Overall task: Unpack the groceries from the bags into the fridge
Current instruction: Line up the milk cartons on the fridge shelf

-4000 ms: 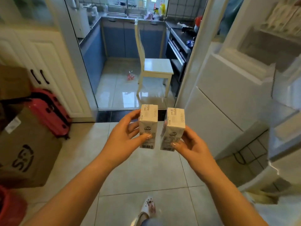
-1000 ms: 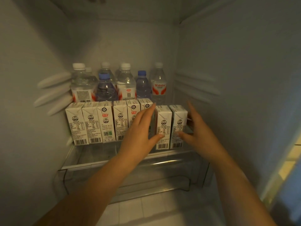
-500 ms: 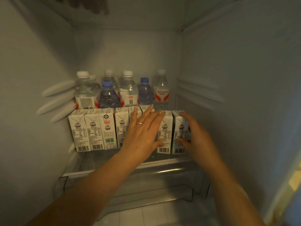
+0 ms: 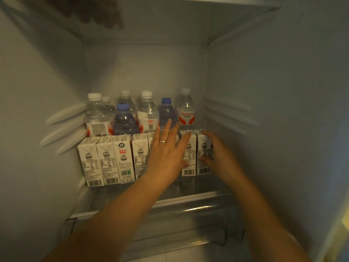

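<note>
A row of white milk cartons [image 4: 105, 159] stands along the front of a glass fridge shelf [image 4: 170, 203]. My left hand [image 4: 166, 154], with a ring on one finger, lies flat with straight fingers against the cartons in the middle of the row and hides some of them. At the right end, my right hand [image 4: 217, 154] grips the last milk carton [image 4: 203, 148], thumb on its front and fingers over its top and right side. The carton beside it [image 4: 188, 167] shows between my two hands.
Several water bottles [image 4: 147, 114] with white and blue caps stand behind the cartons. Rail ridges stick out of the left fridge wall [image 4: 64, 127] and the right wall [image 4: 264, 110]. A clear drawer [image 4: 188, 233] sits below the shelf, and another shelf [image 4: 170, 16] closes in overhead.
Four seconds ago I held one carton in each hand outside the fridge. Both now stand at the row's right end. Since half a second ago my hands have barely shifted.
</note>
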### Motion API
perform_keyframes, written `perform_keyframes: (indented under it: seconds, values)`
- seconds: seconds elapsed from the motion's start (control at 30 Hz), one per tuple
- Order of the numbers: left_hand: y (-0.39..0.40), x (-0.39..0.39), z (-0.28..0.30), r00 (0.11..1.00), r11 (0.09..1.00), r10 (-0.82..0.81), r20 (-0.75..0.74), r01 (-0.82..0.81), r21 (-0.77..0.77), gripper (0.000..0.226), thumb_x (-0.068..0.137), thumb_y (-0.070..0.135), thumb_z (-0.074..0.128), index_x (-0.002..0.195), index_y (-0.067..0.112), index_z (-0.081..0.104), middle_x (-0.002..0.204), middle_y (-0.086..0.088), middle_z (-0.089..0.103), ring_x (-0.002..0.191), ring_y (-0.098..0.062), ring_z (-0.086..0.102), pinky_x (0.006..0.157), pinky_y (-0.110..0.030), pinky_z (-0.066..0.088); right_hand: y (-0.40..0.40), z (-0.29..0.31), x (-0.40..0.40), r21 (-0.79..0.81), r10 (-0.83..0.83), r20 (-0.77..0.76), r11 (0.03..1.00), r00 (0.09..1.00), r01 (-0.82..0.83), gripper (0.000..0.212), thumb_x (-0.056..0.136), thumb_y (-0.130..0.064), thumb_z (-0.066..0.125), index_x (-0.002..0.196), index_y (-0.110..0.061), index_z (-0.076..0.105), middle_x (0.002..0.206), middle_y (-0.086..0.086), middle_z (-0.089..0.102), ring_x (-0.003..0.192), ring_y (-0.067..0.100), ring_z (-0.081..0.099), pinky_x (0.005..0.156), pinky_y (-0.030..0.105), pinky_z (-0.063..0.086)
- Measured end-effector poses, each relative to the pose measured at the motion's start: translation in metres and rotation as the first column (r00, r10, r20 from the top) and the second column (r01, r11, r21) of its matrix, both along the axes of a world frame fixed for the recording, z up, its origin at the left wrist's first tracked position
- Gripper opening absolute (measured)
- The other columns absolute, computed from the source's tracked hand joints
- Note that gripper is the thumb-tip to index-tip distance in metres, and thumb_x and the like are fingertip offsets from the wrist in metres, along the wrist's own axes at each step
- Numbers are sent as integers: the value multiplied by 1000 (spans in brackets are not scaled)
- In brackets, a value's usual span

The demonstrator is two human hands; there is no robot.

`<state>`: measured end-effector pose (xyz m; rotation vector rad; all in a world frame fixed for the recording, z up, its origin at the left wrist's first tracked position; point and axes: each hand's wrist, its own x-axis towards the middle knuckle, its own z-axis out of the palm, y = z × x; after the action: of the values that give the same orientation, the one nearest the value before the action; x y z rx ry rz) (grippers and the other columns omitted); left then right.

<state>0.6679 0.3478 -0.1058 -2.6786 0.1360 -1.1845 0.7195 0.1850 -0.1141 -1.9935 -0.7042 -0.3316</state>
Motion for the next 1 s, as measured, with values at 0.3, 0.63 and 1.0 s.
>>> perform_keyframes:
  seconds: [0.3,0.63,1.0]
  values:
    - [4,2,-5,1000,999,-12,28,13,-41,94,50,45,88,131,18,50,129,-16,53,117,-34,51,98,-45,40,7,-6,10,-10,23,21,1000,1000,-23,72,80,-2,67,136,-34,35,135,-6,45,108,3,48,89,26,49]
    - [-3,-14,-3,1000,998,-26,14,26,-55,90,56,35,86,134,15,46,129,-12,53,124,-32,46,107,-53,28,9,1,-5,3,50,66,999,997,-50,73,74,-7,73,125,-45,37,129,-5,49,113,6,52,93,33,50]
    - [0,-106,-40,992,987,-122,-22,119,-109,83,63,20,82,136,13,44,130,-14,53,124,-35,47,103,-59,32,-13,-20,-106,-242,-151,354,939,923,246,87,66,-10,81,141,-12,38,143,13,40,129,29,40,104,24,29]
